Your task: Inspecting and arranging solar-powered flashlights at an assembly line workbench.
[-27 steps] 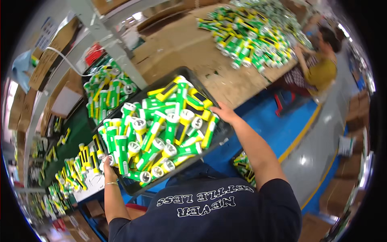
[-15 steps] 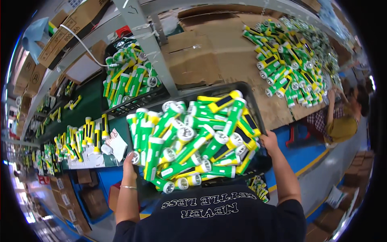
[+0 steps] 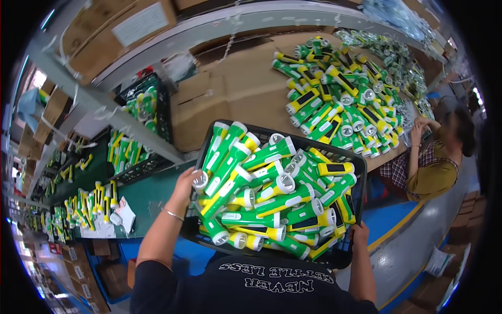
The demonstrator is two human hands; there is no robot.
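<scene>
A black plastic crate [image 3: 361, 186], heaped with green, yellow and white flashlights [image 3: 277, 201], is held in front of my body. It sits slightly turned, its right side lower in the picture. My left hand [image 3: 185, 184] grips the crate's left side, beside a flashlight head at that edge. At the lower right corner, my right hand [image 3: 360, 234] is closed on the crate's side; some of its fingers are hidden. The crate's far edge is close to a cardboard-covered table [image 3: 251, 97], where a large pile of similar flashlights [image 3: 340, 99] lies.
Behind a grey metal post [image 3: 133, 123] stands another black crate [image 3: 163, 104] of flashlights. More flashlights [image 3: 91, 206] lie on the green bench [image 3: 157, 196] at left. A co-worker [image 3: 436, 157] sits at the table's right side. Cardboard boxes [image 3: 78, 269] stand lower left.
My view has turned right, and the held crate has turned clockwise with both hands still on it. The table's flashlight pile now appears nearer the crate; the other crate appears farther left.
</scene>
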